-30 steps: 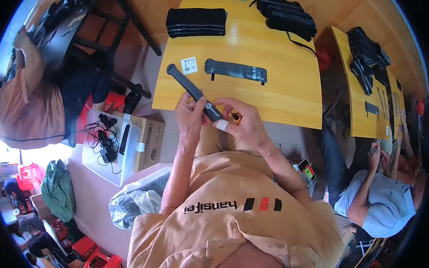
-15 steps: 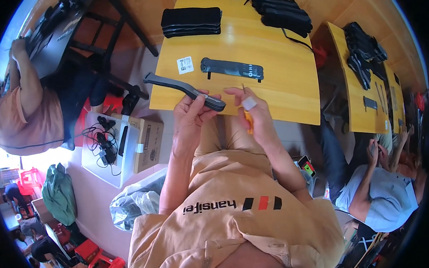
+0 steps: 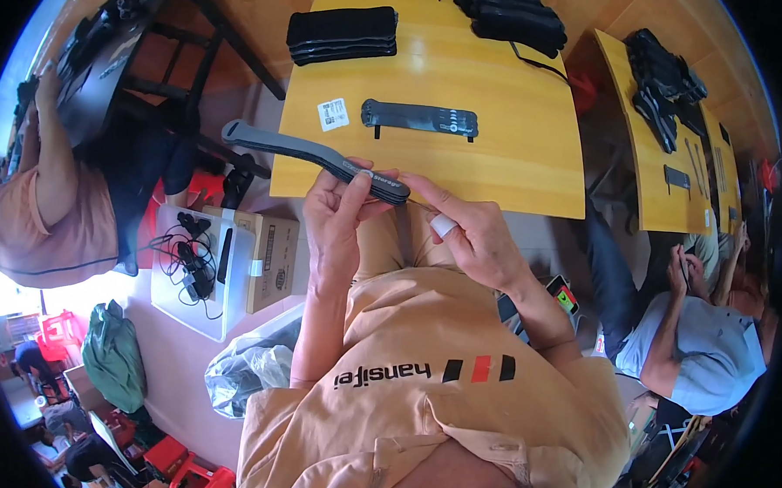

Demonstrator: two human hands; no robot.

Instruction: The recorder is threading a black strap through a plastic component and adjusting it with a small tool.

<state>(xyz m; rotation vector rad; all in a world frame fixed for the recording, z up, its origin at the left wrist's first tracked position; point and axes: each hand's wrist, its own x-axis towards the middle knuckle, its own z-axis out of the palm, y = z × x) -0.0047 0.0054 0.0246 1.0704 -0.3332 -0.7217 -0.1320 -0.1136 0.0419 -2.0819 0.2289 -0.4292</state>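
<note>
My left hand (image 3: 335,220) grips a bundle of long grey-and-black straps (image 3: 321,156) over the table's near edge. The straps fan out to the left, and a rounded end with a hole shows at the far tip. My right hand (image 3: 483,244) is closed at the bundle's right end, its index finger touching the strap tip. A thin metal shaft (image 3: 420,207) runs from its fingers to beneath that end; the tool's handle is hidden in the hand. A white wrap (image 3: 442,225) circles one right finger. Another dark strap (image 3: 418,118) with two small black tabs lies beyond on the table.
On the yellow table (image 3: 508,162) are a white printed label (image 3: 333,114), a stack of black straps (image 3: 342,35) and a black pile (image 3: 510,18). A plastic bin (image 3: 189,270) with cables and a carton (image 3: 275,265) stand left. People sit on both sides.
My right hand has come in to the bundle's right end, and the tool's orange handle has gone out of sight. The bundle's loose end has swung left and slightly up.
</note>
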